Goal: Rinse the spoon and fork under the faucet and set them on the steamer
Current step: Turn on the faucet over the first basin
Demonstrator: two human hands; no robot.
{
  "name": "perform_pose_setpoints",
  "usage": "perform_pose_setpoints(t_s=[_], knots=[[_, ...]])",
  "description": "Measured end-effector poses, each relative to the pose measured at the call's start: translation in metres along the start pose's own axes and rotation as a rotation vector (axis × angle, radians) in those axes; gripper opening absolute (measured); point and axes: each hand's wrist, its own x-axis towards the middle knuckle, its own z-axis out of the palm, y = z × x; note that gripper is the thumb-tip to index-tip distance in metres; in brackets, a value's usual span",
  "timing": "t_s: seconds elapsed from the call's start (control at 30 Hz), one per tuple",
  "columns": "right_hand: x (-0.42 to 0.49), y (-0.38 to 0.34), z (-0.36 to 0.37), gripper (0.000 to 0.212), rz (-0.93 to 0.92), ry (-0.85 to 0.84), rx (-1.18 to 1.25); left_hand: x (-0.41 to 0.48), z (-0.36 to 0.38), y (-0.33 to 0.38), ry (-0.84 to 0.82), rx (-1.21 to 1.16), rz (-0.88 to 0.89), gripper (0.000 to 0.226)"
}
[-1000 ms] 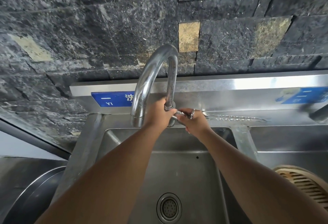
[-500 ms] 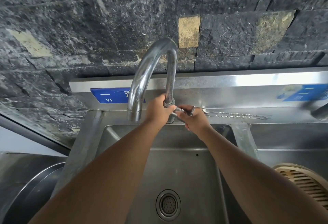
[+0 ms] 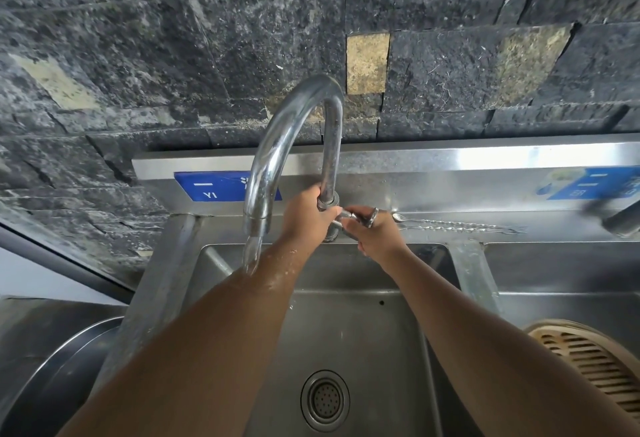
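The chrome gooseneck faucet (image 3: 287, 131) arches over the steel sink (image 3: 346, 332). Water runs from its spout onto my left forearm. My left hand (image 3: 304, 218) grips the base of the faucet pipe. My right hand (image 3: 374, 234), with a ring on one finger, is closed on the faucet handle (image 3: 346, 216) just right of that base. The spoon and fork (image 3: 457, 225), thin metal pieces with twisted handles, lie side by side on the sink's back ledge to the right of my right hand. The round bamboo steamer (image 3: 588, 364) sits at the lower right edge.
A drain strainer (image 3: 325, 398) sits in the basin bottom. A second basin (image 3: 561, 263) lies to the right, with a dark object (image 3: 620, 218) on its ledge. A large metal pot rim (image 3: 62, 360) shows at lower left. A dark stone wall stands behind.
Water has started flowing from the spout and splashes on my left forearm. Both hands have stayed at the faucet base and handle.
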Motion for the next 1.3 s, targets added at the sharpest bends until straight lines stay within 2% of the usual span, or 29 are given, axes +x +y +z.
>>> perform_pose_setpoints(t_s=[0.47, 0.63, 0.87, 0.9, 1.0, 1.07, 1.17, 1.3], knots=[[-0.001, -0.004, -0.003, 0.012, 0.003, -0.028, -0.018, -0.001, 0.003, 0.001, 0.024, 0.042, -0.01, 0.021], [0.0, -0.006, -0.004, 0.025, 0.026, -0.038, -0.058, -0.002, 0.007, 0.002, 0.06, 0.071, -0.043, 0.021], [-0.009, -0.012, -0.01, 0.061, 0.186, -0.067, 0.043, -0.016, 0.016, 0.002, 0.044, 0.082, -0.11, 0.055], [-0.012, -0.013, -0.013, 0.063, 0.192, -0.075, 0.055, -0.022, 0.018, 0.0, 0.042, 0.067, -0.125, 0.054], [-0.019, -0.011, -0.027, 0.06, 0.199, -0.088, 0.029, -0.046, 0.028, -0.007, 0.036, 0.014, -0.146, 0.043], [-0.024, -0.006, -0.039, 0.061, 0.202, -0.094, -0.048, -0.058, 0.035, -0.007, 0.028, 0.002, -0.186, 0.044], [-0.03, 0.003, -0.061, 0.055, 0.187, -0.046, -0.162, -0.07, 0.049, -0.006, 0.001, 0.156, -0.225, 0.046], [-0.028, 0.014, -0.094, 0.045, 0.127, 0.044, -0.314, -0.082, 0.073, 0.003, -0.169, 0.291, -0.215, 0.044]])
